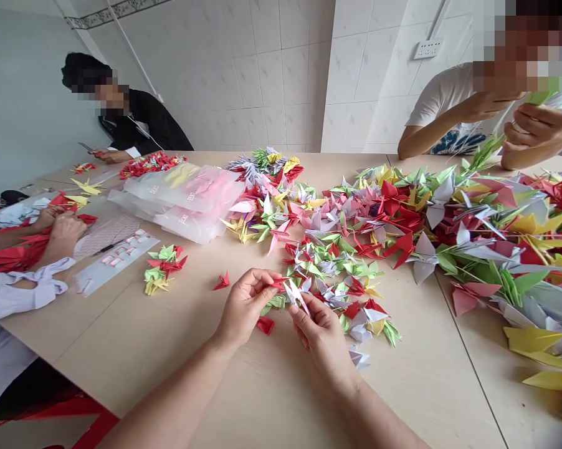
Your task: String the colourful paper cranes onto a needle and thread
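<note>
Between my left hand (246, 305) and my right hand (321, 340) is a small white-and-red origami crane (294, 296), pinched by the fingers of both hands. Its folds are partly hidden by my fingertips. A loose heap of small multicoloured paper cranes (330, 271) lies just beyond my right hand, touching its fingers. To the left of my left hand a small red paper crane (222, 282) sits on the pale wooden table (122, 330). Another red crane (265, 324) lies just below my left hand's fingers.
A long mass of larger paper cranes (491, 231) covers the table's right side. Clear plastic bags (178, 202) lie at the far left-centre. Co-workers sit around the table, and one pair of hands (59, 227) handles red paper at the left.
</note>
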The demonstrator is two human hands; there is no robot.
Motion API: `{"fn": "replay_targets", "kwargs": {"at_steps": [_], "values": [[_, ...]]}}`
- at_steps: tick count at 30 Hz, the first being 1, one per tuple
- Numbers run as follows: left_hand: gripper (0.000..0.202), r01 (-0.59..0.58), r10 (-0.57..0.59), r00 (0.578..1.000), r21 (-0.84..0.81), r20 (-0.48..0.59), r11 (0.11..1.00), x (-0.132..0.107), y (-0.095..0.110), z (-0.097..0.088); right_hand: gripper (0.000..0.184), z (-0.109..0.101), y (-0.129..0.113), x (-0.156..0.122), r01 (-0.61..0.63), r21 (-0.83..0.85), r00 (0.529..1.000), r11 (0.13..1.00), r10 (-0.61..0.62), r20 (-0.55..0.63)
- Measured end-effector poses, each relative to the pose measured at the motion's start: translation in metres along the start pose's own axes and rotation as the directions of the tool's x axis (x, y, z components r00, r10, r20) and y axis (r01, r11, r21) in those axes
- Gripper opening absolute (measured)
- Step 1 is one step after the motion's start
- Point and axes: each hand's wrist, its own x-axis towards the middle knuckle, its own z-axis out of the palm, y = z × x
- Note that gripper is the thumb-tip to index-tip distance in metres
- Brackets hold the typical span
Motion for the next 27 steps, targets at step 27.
{"fn": "replay_targets", "kwargs": {"at_steps": [27], "values": [[0.016,0.060,-0.052,0.995,-0.094,0.089,0.994,0.000,0.000,-0.001,0.021,-0.001,0.008,0.000,0.055,-0.035,0.997,0.998,-0.053,0.048]]}}
